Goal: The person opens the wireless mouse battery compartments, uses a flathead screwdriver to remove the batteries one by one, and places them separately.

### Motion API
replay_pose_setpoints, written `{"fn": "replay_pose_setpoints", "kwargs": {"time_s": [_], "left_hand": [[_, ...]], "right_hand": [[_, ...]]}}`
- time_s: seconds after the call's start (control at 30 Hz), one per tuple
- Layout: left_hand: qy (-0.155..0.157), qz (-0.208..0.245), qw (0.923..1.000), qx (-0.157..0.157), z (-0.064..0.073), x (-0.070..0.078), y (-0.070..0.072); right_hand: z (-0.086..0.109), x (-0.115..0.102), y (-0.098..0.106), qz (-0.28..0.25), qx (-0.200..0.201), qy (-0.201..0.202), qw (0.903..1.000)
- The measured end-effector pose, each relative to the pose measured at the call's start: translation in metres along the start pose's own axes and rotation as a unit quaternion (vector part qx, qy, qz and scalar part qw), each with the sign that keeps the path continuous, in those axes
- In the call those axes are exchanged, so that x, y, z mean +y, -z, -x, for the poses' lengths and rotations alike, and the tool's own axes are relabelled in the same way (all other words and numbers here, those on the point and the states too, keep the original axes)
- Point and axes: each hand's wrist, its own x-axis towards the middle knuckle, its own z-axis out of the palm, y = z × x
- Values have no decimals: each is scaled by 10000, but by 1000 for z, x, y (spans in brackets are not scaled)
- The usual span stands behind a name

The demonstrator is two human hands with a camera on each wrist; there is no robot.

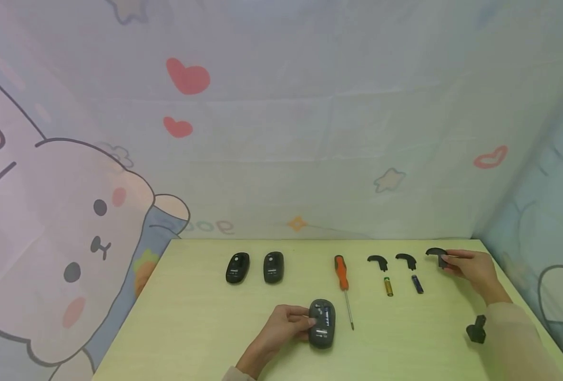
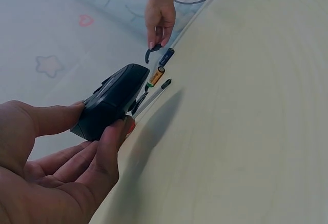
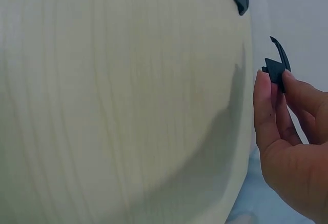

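Note:
My left hand point(image 1: 283, 329) grips a dark computer mouse point(image 1: 322, 332) by its left side, with the labelled underside turned up. In the left wrist view the thumb and fingers pinch the mouse point(image 2: 110, 103) above the table, its shadow falling below. At the back right, my right hand point(image 1: 474, 269) pinches a black curved mouse cover point(image 1: 436, 252) between thumb and fingertips. Seen from the right wrist, this cover point(image 3: 277, 70) has a flat block and a thin hooked arm. Two similar covers point(image 1: 379, 261) point(image 1: 407, 260) lie to its left.
Two more dark mice point(image 1: 238, 268) point(image 1: 274, 267) lie underside up at the back left. An orange-handled screwdriver point(image 1: 341, 272) points toward the front. A yellow-green battery point(image 1: 388, 287) and a blue battery point(image 1: 417, 284) lie before the covers. A printed cloth point(image 1: 281, 132) hangs behind the table.

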Motion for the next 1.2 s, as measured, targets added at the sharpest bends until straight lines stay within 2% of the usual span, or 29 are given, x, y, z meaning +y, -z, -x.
{"fn": "replay_pose_setpoints", "kwargs": {"time_s": [0.17,0.3,0.5,0.63,0.73,0.8,0.9,1.03,1.2], "left_hand": [[34,11,10000,10,1,0,1],[58,-10,10000,24,2,0,1],[79,-16,10000,33,4,-1,3],[95,-42,9999,53,5,-2,5],[102,-19,9999,48,5,-2,5],[117,-13,9999,46,5,-2,6],[145,4,9999,58,5,-3,5],[163,9,9998,62,5,-4,6],[181,2,9998,34,6,-5,7]], "right_hand": [[-7,5,-1,788,238,-176,9964],[-14,10,-2,1225,532,-318,9905],[-21,12,-2,1913,756,-217,9784],[-24,12,-4,2757,803,45,9579],[-25,11,-7,3389,924,301,9358],[-25,11,-10,3648,987,418,9249],[-25,9,-13,3899,1025,533,9136],[-23,8,-15,4004,978,553,9094],[-22,10,-14,3906,904,384,9153]]}}
